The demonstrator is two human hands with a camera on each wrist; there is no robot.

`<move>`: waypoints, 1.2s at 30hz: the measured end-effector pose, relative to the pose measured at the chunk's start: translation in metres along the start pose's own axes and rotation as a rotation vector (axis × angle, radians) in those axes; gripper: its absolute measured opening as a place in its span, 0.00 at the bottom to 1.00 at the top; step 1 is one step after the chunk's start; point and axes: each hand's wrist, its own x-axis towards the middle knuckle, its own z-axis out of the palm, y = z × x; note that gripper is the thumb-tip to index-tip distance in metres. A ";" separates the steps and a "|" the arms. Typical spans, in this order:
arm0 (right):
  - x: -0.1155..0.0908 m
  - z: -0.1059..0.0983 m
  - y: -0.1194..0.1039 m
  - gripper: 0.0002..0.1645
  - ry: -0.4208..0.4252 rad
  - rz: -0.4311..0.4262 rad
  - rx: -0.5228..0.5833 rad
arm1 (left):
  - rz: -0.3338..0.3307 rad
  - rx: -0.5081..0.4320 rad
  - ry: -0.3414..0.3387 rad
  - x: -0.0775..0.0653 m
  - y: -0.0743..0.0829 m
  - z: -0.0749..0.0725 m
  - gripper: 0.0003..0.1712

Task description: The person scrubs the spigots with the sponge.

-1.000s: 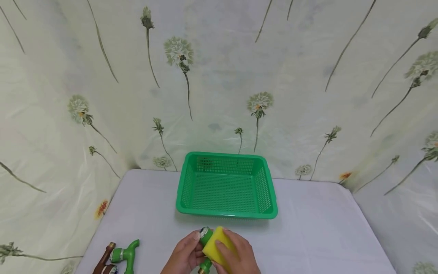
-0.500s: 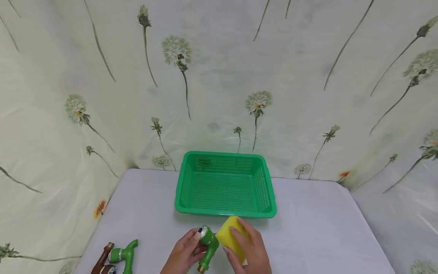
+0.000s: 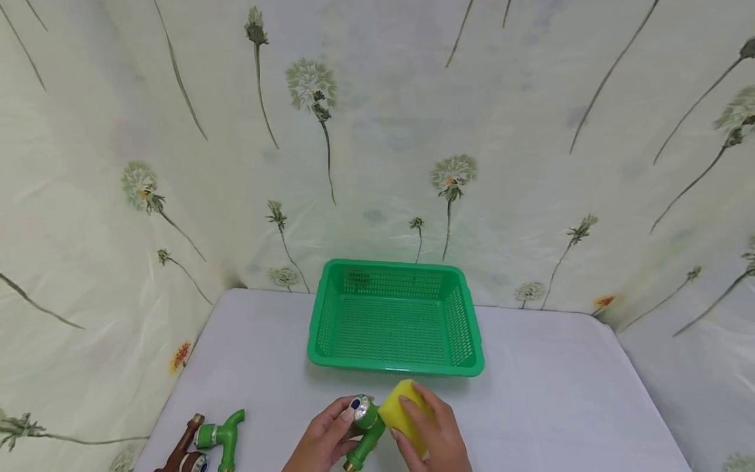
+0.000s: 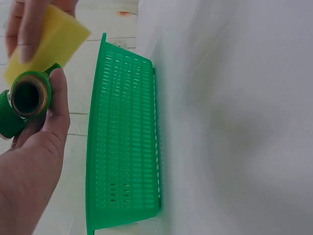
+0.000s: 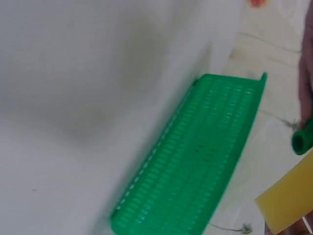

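Note:
A green tap (image 3: 368, 438) with a silver-rimmed knob and a brass threaded end is held up by my left hand (image 3: 323, 438), thumb at the knob. In the left wrist view the tap's round brass opening (image 4: 29, 97) faces the camera. My right hand (image 3: 435, 432) grips a yellow sponge (image 3: 407, 413), fingers on one face and thumb below. The sponge's near edge is right at the tap's body in the head view. In the right wrist view the sponge (image 5: 288, 198) shows close under the tap's green spout (image 5: 302, 141).
A green plastic basket (image 3: 318, 360) stands behind my hands on the white-covered table (image 3: 542, 393). To the left lie another green tap (image 3: 224, 438) and a brown one (image 3: 184, 452). A flowered sheet (image 3: 377, 131) hangs behind the table.
The sponge has moved right from across the tap to beside it, uncovering the tap's body. My left hand has turned the knob face more toward the camera. The loose taps stay put.

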 end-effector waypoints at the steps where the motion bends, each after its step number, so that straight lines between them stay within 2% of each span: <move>1: 0.001 -0.001 -0.002 0.26 0.008 0.009 0.010 | -0.003 0.003 0.002 0.001 0.000 0.001 0.28; 4: 0.003 -0.005 -0.012 0.28 -0.002 0.016 0.052 | -0.023 0.010 0.022 0.002 0.000 0.004 0.29; 8: 0.004 -0.005 -0.023 0.28 -0.024 -0.038 0.068 | -0.044 0.017 0.052 0.003 -0.003 0.007 0.30; 14: 0.004 -0.005 -0.021 0.25 -0.025 -0.102 0.031 | -0.026 0.013 0.033 0.002 -0.004 0.004 0.26; 17: 0.004 -0.007 -0.011 0.24 -0.052 -0.073 0.006 | -0.023 0.027 0.020 0.000 -0.001 0.002 0.26; 20: 0.005 -0.010 -0.001 0.23 -0.045 -0.001 -0.005 | -0.014 0.059 0.014 -0.002 0.002 0.002 0.27; 24: 0.007 -0.012 -0.005 0.26 -0.003 0.081 0.101 | 0.003 0.101 0.032 -0.002 0.003 0.003 0.26; 27: 0.008 -0.010 -0.013 0.30 -0.018 0.073 0.198 | 0.006 0.100 0.028 -0.002 0.002 0.004 0.24; 29: 0.007 -0.010 -0.015 0.30 -0.043 0.041 0.219 | 0.010 0.095 0.032 -0.002 0.001 0.004 0.23; 32: 0.003 -0.011 -0.012 0.30 -0.099 0.023 0.179 | 0.026 0.110 0.076 -0.001 0.000 0.004 0.23; 36: -0.003 -0.014 -0.002 0.29 -0.167 0.072 0.068 | 0.047 0.150 0.150 -0.001 0.000 0.001 0.23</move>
